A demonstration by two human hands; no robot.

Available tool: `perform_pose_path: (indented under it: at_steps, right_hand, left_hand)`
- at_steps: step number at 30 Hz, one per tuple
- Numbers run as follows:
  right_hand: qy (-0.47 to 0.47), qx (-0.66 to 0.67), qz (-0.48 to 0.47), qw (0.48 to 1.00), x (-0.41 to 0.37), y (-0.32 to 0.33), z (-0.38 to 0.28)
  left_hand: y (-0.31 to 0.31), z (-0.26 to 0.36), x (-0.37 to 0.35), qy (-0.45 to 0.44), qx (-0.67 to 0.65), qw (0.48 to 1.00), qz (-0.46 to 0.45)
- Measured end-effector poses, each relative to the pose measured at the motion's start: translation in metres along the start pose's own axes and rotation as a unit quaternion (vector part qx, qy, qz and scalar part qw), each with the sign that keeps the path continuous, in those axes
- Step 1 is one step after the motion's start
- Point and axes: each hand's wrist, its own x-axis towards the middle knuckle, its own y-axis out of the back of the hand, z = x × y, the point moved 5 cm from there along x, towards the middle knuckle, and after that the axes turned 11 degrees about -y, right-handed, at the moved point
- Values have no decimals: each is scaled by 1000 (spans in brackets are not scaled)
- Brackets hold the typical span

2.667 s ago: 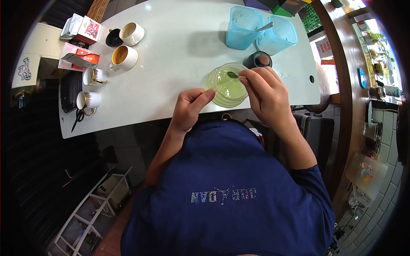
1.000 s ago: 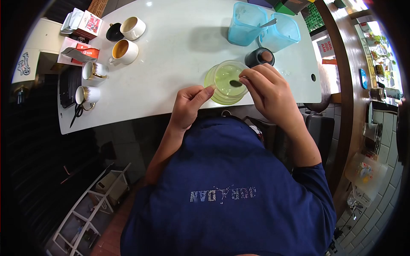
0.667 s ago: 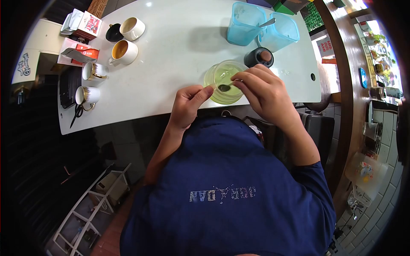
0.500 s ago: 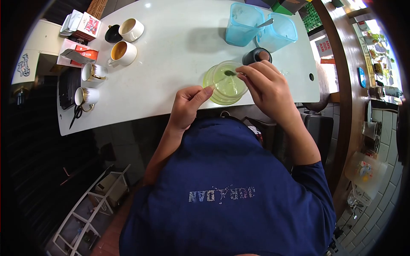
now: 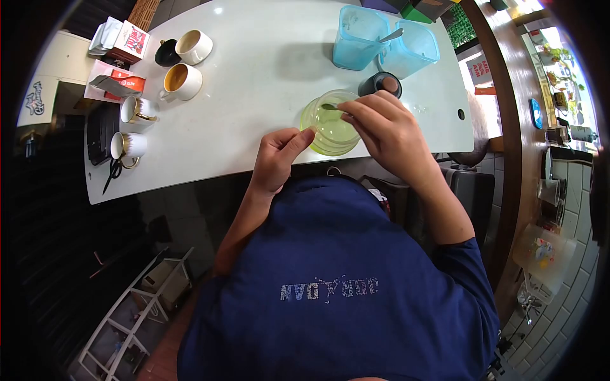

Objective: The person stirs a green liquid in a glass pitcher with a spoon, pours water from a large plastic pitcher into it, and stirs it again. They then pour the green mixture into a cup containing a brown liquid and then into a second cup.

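Observation:
A clear container (image 5: 335,136) with pale green contents is near the front edge of the white table (image 5: 254,95). My left hand (image 5: 283,155) pinches its left rim between thumb and fingers. Over the right side, my right hand (image 5: 384,130) has its fingers closed on a small spoon (image 5: 329,106), whose dark green end is inside the container near the far rim. Most of the spoon's handle is hidden by my fingers. Just beyond my right hand is a dark round jar (image 5: 381,84).
Two blue translucent tubs (image 5: 361,41), one with a metal spoon (image 5: 392,35), stand at the back right. Several cups, including a white mug (image 5: 183,82), are on the left. Black scissors (image 5: 113,173) lie by the left edge, near boxes (image 5: 130,41).
My right hand has moved slightly left and up with the spoon, whose end is now nearer the container's far-left rim. My left hand keeps its hold on the rim.

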Motion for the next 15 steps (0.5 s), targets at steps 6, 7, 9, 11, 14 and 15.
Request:
perform_pose_path:
  at_steps: [6, 7, 9, 11, 14, 15]
  right_hand:
    - [-38, 47, -41, 997, -5, 7, -3]
    - [-39, 47, -41, 997, -5, 7, -3]
    - [-38, -9, 2, 999, -4, 12, 1]
    - [-37, -16, 4, 999, -1, 5, 2]
    - [-25, 30, 11, 999, -2, -3, -3]
    - [-25, 31, 11, 999, -4, -1, -5]
  left_hand:
    - [2, 3, 0, -14, -6, 1000, 1]
    - [4, 1, 0, -13, -6, 1000, 0]
    - [6, -6, -1, -3, -6, 1000, 2]
    - [2, -3, 1, -1, -9, 1000, 7]
    - [2, -3, 2, -7, -11, 1000, 13]
    - [3, -3, 2, -13, -14, 1000, 13]
